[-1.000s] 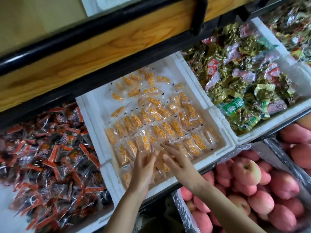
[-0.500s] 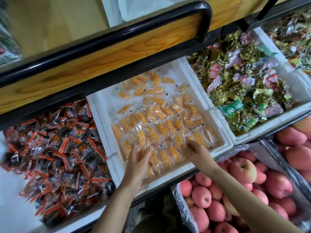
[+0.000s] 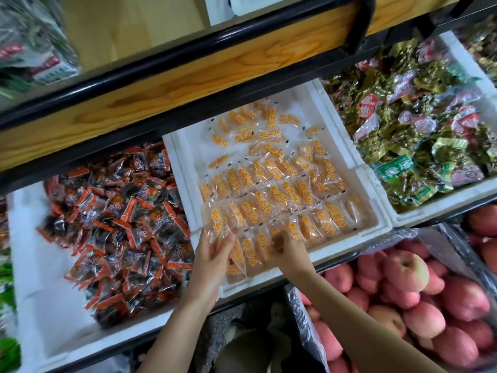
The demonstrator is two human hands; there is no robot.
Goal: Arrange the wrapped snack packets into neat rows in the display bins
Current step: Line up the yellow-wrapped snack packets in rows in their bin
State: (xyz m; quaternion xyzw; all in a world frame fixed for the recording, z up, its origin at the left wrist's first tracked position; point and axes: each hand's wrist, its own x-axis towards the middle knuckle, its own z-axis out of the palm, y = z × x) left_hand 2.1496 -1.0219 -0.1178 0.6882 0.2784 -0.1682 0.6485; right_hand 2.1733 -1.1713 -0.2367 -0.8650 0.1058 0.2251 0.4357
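Where the shelf starts at 9 o'clock, a left bin (image 3: pixel 32 265) heaped with red-and-black packets (image 3: pixel 121 227) is seen. Beside it, the white middle bin (image 3: pixel 188 149) is filled with orange snack packets (image 3: pixel 271 195), laid in rows near its front edge and scattered toward 12 o'clock. At the bin's 7 o'clock corner, a few of them are gripped by the left hand (image 3: pixel 215 257), fingers curled round them, one packet standing above the fingertips. At 6 o'clock the right hand (image 3: pixel 290 246) is laid on the front row, fingers bent down among the packets. Whether one is pinched cannot be told. At 2 o'clock a right bin (image 3: pixel 443 205) of green and gold packets (image 3: pixel 419 146) is seen, and at 4 o'clock apples (image 3: pixel 403 267).
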